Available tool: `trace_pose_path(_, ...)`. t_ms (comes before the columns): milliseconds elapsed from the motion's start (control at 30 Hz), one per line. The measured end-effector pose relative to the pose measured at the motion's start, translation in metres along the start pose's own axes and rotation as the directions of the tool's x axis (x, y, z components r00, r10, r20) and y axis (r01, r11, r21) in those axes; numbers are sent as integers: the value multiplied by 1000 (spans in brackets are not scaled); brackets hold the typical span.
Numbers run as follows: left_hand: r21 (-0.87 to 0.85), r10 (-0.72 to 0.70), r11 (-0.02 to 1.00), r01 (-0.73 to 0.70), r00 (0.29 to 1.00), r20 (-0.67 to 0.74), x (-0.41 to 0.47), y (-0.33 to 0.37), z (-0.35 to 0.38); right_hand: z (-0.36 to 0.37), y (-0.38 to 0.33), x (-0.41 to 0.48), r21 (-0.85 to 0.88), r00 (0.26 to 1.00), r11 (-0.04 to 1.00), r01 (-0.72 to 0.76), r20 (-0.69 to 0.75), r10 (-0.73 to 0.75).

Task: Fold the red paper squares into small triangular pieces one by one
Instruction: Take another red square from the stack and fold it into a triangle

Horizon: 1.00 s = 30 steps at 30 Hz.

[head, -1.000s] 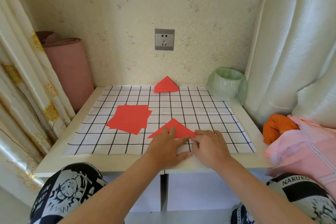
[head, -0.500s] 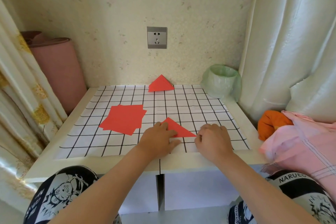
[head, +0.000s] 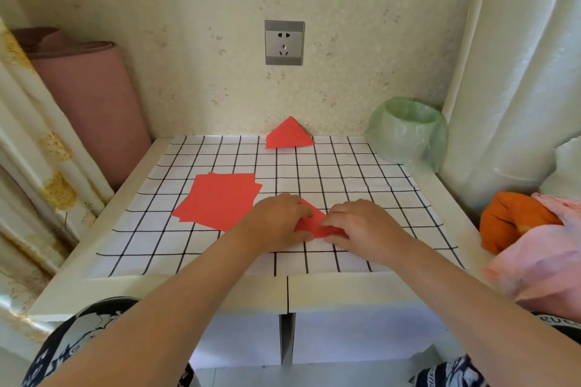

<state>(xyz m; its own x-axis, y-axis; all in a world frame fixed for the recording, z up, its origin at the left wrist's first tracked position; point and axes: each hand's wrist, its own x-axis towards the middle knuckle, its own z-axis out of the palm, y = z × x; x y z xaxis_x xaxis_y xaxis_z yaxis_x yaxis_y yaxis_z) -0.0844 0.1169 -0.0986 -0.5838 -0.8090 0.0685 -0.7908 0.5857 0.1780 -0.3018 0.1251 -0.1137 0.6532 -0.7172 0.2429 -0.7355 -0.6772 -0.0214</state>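
Red paper, half-folded into a triangle (head: 315, 224), lies near the front edge of the black-and-white grid sheet (head: 361, 173), a little right of its middle, and both hands are on it. The left hand (head: 276, 223) has its fingers bent over the paper's left part with the thumb tucked below, gripping that side against the sheet. The right hand (head: 364, 229) nips the right part between thumb and curled fingers. Most of the piece is hidden under the two hands, and only a strip and one upper corner show between them.

Just beyond the left hand, on the sheet's left half, sits a loose stack of flat red squares (head: 220, 198), slightly fanned. The sheet itself covers a white table (head: 157, 292). Off the sheet's right side lie an orange bundle of cloth (head: 509, 220) and some pink fabric (head: 547, 254).

At the sheet's far edge, about centre, a small pile of finished red triangles (head: 289, 135) leans against the wall. Past the sheet's far right corner stands a little bin lined with a green bag (head: 405, 132) — and past its far left corner, a pink roll (head: 91, 104). On the wall above the sheet there is a grey socket (head: 284, 42).
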Motion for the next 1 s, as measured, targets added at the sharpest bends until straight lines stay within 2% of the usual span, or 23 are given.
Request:
trace_pose_path(200,-4,-16,1000,16,998,-57,4,-4,-7,-1,3,18,-104,992,990,99,-63,-106)
trace_pose_path(367,-137,-134,984,115,981,-137,7,-5,-23,-16,2,31,172,991,980,-99,-71,112)
trace_pose_path(500,-268,-216,948,173,966,-142,6,-8,-37,-33,-1,38,420,961,874,-245,-15,277)
trace_pose_path(633,-335,-231,926,175,964,-135,0,-9,-46,-42,-5,45,540,944,794,-278,3,329)
trace_pose_path(1000,-291,-258,935,203,952,-164,-5,-4,-48,-41,-20,60,493,936,822,-286,-39,349)
